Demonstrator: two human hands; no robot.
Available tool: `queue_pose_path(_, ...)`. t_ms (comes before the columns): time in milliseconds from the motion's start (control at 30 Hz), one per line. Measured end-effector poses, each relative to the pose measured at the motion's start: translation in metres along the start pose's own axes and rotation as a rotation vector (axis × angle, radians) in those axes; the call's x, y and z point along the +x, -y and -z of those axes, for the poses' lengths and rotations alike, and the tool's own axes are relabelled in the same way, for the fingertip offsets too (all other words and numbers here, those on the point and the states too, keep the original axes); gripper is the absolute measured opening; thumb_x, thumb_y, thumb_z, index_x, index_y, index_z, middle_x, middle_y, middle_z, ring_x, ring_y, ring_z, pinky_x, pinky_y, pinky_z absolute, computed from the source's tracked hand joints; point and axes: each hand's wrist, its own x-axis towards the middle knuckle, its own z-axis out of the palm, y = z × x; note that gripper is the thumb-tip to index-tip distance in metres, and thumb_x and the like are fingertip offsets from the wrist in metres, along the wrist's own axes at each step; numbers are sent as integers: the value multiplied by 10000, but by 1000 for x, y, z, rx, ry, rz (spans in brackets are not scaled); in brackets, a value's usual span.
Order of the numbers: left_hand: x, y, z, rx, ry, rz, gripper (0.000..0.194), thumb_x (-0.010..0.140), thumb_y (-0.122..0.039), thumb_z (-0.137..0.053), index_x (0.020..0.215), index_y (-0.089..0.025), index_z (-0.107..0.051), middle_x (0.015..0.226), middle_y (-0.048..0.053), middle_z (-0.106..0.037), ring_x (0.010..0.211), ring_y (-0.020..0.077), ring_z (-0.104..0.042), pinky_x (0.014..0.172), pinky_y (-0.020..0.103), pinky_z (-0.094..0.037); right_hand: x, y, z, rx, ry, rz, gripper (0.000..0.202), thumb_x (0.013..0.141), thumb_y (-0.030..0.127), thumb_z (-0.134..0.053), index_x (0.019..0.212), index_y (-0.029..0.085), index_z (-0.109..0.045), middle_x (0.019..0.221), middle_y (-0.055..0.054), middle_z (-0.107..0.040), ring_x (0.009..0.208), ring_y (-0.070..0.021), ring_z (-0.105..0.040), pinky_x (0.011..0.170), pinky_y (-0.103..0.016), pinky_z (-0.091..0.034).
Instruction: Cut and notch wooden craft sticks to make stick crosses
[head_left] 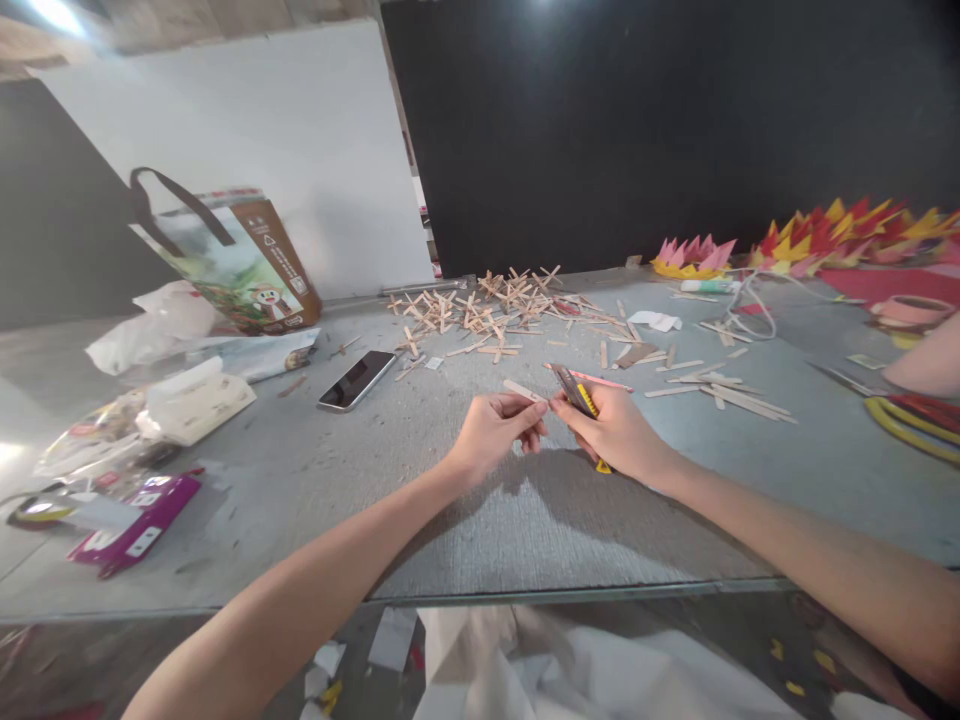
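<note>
Between the thumb and fingers of my left hand (pixel 499 428) is a short flat wooden craft stick (pixel 523 390), its far end pointing up and left. My right hand (pixel 619 430) grips a utility knife (pixel 576 390) with a dark and yellow body, tilted with its front end up. The fingertips of both hands almost meet at the stick's near end. Just beyond the right hand lies a pink pencil (pixel 611 382). A pile of wooden sticks (pixel 487 310), many joined in crosses, spreads across the table behind my hands.
To the left are a phone (pixel 358 380), a printed bag (pixel 251 265), plastic packages (pixel 195 400) and a purple packet (pixel 139 525). On the right lie loose sticks (pixel 720 390), a glue tube (pixel 705 286), scissors (pixel 911 410), folded-paper crowns (pixel 694 258) and another person's arm (pixel 930 360).
</note>
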Motion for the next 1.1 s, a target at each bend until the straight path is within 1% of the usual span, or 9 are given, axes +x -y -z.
queue_pose_path(133,-2,-1,-3,65,-31,-51,449,884,-560,-754,763,-131,-698,661,37,-676,550,114,-603,571,266,-489,-1,0,-1,7,13,-3,415,1000,628,-575,869,234,-584,496,44,-518,418,-161,-475,452,-300,-343)
queue_pose_path(233,-3,-2,-3,91,-35,-113,405,932,-539,-707,845,-146,-666,702,31,-682,580,118,-633,588,258,-509,-1,0,-3,-17,16,28,400,1017,614,-556,883,237,-576,535,42,-513,469,-164,-475,494,-306,-349)
queue_pose_path(367,-3,-3,-4,-35,-18,-134,362,983,-536,-637,947,-190,-536,817,31,-707,607,139,-700,634,295,-581,-4,-2,-3,-94,-43,154,381,1061,589,-493,926,239,-563,661,25,-523,587,-172,-494,581,-316,-356)
queue_pose_path(467,-3,-4,-4,-68,-8,-124,334,1000,-511,-618,964,-208,-484,791,12,-693,561,142,-696,600,296,-576,-6,-3,-1,-108,-4,187,375,1091,582,-430,1049,241,-581,680,36,-503,583,-167,-481,598,-316,-352)
queue_pose_path(633,-3,-5,1,82,-48,-162,243,1032,-424,-560,1060,-183,-574,631,-49,-591,469,99,-576,513,236,-451,-6,-4,0,-133,-19,210,382,1089,573,-441,1063,234,-617,681,32,-499,598,-168,-486,623,-313,-365)
queue_pose_path(733,-5,-4,1,181,-39,-162,261,1038,-414,-540,1037,-168,-626,578,-61,-549,476,90,-520,526,230,-421,-4,-2,-2,-92,-98,181,374,1039,587,-552,1050,227,-651,710,21,-552,619,-167,-496,618,-303,-379)
queue_pose_path(833,-9,-3,-1,260,-4,-140,291,1041,-427,-526,984,-169,-649,593,-55,-552,506,94,-520,552,237,-420,-1,0,-4,-28,-149,149,375,967,587,-675,1046,221,-684,631,51,-505,550,-146,-441,556,-287,-345)
queue_pose_path(1000,-14,-4,-5,451,66,-167,317,1053,-351,-481,848,-174,-647,570,-54,-544,531,83,-497,607,235,-396,2,-3,-6,87,-103,151,336,976,548,-683,914,218,-673,542,65,-500,468,-124,-421,514,-281,-336)
queue_pose_path(1100,-14,-4,-6,456,73,-164,298,1050,-345,-476,904,-169,-667,589,-57,-545,515,79,-505,597,235,-397,3,-5,-6,133,-79,132,365,983,559,-672,855,218,-653,494,71,-481,421,-116,-400,477,-279,-316)
